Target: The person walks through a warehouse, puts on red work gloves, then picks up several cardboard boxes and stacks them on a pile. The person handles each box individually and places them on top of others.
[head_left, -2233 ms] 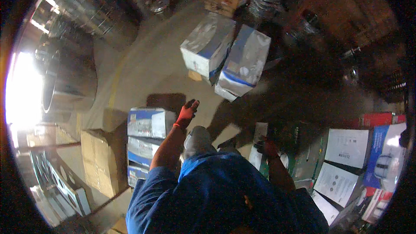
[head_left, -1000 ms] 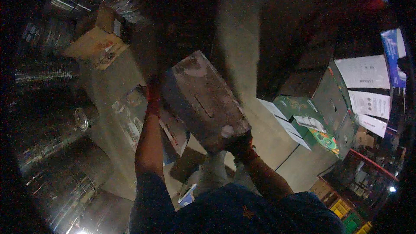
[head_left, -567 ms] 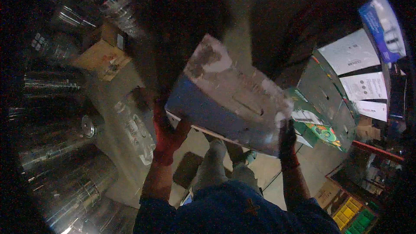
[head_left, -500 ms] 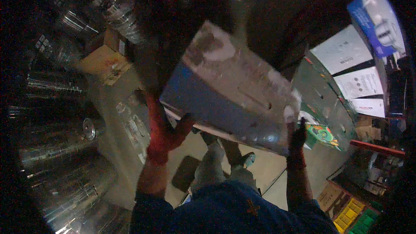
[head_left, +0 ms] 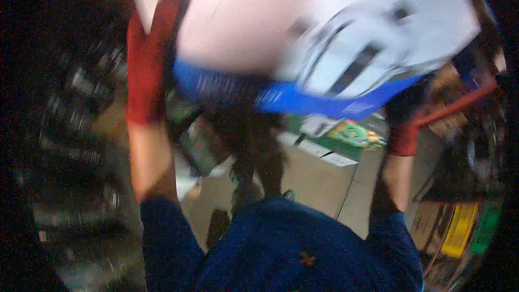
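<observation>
A large carton (head_left: 243,32), white to pinkish with a blue band along its lower edge and a grey appliance pictured on one side, fills the upper part of the view. My left hand (head_left: 157,59), in a red glove with a dark palm, presses against its left side, fingers pointing up. On the opposite side my right hand (head_left: 404,111), gloved with a red cuff, grips the lower right edge; its fingers are dark and partly hidden. The carton is held raised between both hands, tilted and smeared by motion.
A green printed box (head_left: 354,134) lies beyond my feet, on the tiled floor (head_left: 308,184). Yellow (head_left: 460,230) and green crates (head_left: 487,230) stand at the lower right, below a red bar (head_left: 459,103). Blurred shiny stock lines the dark left side.
The carton has come up and nearer to my head, turning so its white and blue printed side shows. Both hands rose with it, and my view has shifted.
</observation>
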A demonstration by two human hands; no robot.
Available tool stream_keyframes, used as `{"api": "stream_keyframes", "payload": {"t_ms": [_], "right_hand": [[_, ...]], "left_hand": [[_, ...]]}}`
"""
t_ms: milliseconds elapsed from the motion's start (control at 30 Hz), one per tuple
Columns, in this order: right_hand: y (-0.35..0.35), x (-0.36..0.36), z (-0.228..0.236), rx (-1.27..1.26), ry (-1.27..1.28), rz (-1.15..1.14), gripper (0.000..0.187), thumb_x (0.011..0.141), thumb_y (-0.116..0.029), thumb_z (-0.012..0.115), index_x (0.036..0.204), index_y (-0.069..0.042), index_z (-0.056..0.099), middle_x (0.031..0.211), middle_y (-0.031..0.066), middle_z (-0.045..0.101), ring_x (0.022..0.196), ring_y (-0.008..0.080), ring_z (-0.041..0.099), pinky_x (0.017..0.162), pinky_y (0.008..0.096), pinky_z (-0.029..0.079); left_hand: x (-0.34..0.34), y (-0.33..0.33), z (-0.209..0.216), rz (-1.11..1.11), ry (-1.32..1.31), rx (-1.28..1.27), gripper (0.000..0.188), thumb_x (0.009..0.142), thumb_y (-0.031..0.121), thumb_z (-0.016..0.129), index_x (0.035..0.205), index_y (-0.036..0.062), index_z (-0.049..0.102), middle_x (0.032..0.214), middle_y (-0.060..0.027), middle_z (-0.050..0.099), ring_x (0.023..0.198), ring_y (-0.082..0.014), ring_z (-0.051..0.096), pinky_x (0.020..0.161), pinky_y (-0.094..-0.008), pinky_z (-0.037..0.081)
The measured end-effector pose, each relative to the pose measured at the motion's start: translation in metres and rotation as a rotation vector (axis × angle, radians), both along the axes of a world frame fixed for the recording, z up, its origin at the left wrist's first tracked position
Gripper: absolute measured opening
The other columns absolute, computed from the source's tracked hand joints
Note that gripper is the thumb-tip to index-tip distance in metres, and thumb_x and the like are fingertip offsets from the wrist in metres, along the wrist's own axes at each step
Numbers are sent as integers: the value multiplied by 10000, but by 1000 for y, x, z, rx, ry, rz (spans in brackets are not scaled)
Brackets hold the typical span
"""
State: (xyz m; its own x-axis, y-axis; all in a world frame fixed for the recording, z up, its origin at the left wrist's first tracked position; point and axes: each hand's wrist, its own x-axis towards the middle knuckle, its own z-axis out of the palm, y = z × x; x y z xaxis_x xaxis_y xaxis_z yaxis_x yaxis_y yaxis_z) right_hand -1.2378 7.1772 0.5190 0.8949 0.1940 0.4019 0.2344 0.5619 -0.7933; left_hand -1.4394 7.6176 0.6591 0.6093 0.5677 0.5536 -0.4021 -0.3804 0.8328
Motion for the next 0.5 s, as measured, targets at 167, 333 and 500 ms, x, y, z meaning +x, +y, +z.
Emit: {"api": "stream_keyframes", "payload": {"t_ms": [167, 333, 500], "right_hand": [[-62, -9, -127, 112, 282, -105, 657, 1048, -381, 490, 1575, -23, 332, 1621, 141, 363, 1489, 292, 331, 1244, 424, 219], [-143, -26, -200, -220, 267, -514, 551, 980, -132, 533, 1482, 67, 422, 1528, 233, 441, 1437, 338, 394, 1210, 419, 277], [-223, 29, -123, -1229, -12, -980, 236, 946, -47, 541, 1166, 31, 578, 1103, 175, 611, 990, 349, 593, 882, 449, 490]], "left_hand": [[30, -67, -128, -109, 144, -24, 548, 920, 69, 689, 1422, -34, 496, 1300, -126, 628, 1106, -238, 595, 965, -387, 506], [84, -109, -220, -206, 611, 87, 714, 811, 135, 821, 1423, -6, 481, 1340, -138, 587, 1117, -251, 592, 962, -415, 520], [199, -141, -252, -519, 737, -26, 723, 747, 131, 863, 1364, -7, 513, 1266, -145, 623, 1088, -251, 622, 942, -415, 537]]}}
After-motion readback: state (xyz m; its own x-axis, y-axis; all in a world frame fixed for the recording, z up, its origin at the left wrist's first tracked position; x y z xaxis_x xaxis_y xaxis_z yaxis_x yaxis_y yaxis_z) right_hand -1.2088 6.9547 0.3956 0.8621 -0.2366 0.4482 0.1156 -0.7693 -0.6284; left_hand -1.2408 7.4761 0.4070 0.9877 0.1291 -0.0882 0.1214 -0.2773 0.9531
